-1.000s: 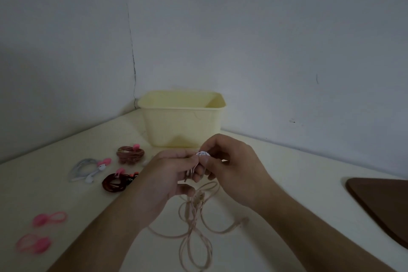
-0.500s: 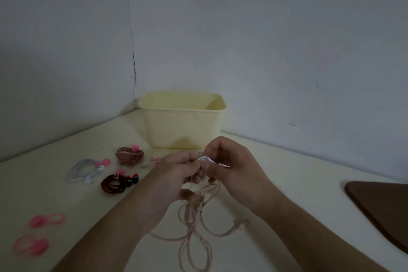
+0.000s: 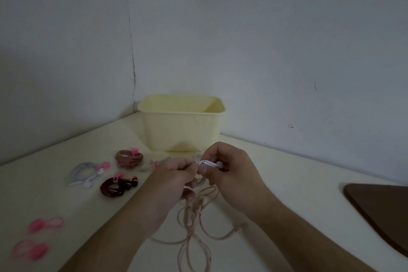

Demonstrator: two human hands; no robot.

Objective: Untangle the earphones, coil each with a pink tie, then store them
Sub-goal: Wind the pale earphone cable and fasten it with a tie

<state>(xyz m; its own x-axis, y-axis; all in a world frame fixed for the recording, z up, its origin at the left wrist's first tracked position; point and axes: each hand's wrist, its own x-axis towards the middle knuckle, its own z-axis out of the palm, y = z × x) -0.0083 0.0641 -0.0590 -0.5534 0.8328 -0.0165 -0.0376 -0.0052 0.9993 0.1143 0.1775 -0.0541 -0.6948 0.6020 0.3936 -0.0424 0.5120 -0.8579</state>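
Pale pink earphone cable (image 3: 194,225) trails in loose loops on cream table (image 3: 276,183), nearest viewer. Two spare pink ties (image 3: 37,236) lie at near left edge. Above loops, left hand (image 3: 174,174) and right hand (image 3: 229,172) meet, fingers of both curled, pinching small white bundle of cable (image 3: 206,163) between them. Left of hands: dark red coiled earphones (image 3: 114,186), white coiled earphones (image 3: 86,172), brown coiled earphones (image 3: 129,158), each with pink tie. Farthest back, yellow tub (image 3: 181,130) stands in wall corner. Brown board (image 3: 379,210) at right.
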